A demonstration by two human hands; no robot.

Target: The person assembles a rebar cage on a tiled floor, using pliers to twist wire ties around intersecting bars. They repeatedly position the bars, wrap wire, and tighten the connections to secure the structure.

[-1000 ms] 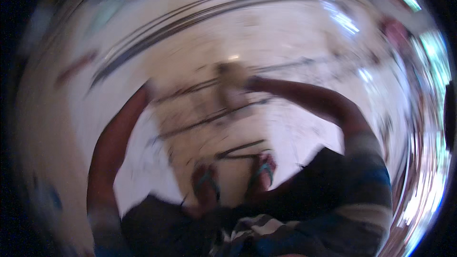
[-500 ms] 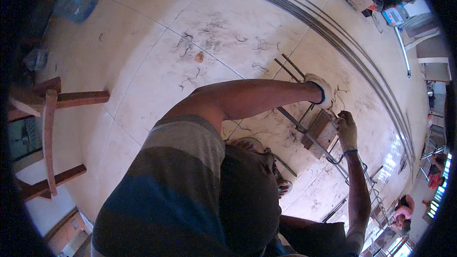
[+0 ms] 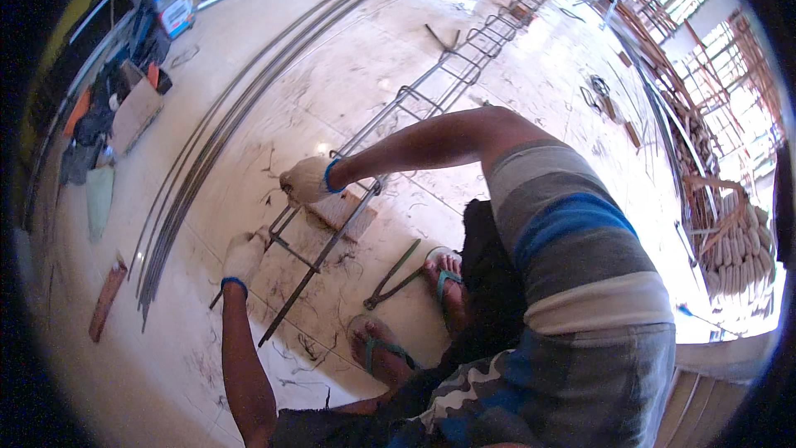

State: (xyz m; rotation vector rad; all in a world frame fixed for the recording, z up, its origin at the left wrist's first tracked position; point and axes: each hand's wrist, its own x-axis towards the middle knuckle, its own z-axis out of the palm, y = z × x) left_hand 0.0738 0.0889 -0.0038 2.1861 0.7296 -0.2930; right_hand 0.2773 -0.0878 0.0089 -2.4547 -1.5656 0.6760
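A long steel rebar cage [image 3: 405,123] with square stirrups runs from the near left toward the far right. A wooden block [image 3: 344,214] props it up near its close end. My left hand [image 3: 245,257], in a pale knit glove with a blue cuff, is closed around a rod near that end; the rod's tip sticks out below it. Over the block, my right hand [image 3: 307,181], gloved the same way, is closed beside the cage's far-side bar. Something small and dark shows at its fingertips, too small to name. A loose stirrup [image 3: 293,250] hangs around the bars between hands and rod ends.
Several long loose steel rods [image 3: 211,141] curve along the left. A wood piece [image 3: 108,300] lies beyond them. Cardboard [image 3: 135,114], bags and tools crowd the far left. My sandalled feet [image 3: 377,347] are close to the cage, beside a bent metal bar [image 3: 390,282]. Bundles [image 3: 740,236] are stacked at right.
My view has swung around, so the cage now runs to the far right and the loose rods lie left. My right hand is now above the block; my left stays near the rod ends.
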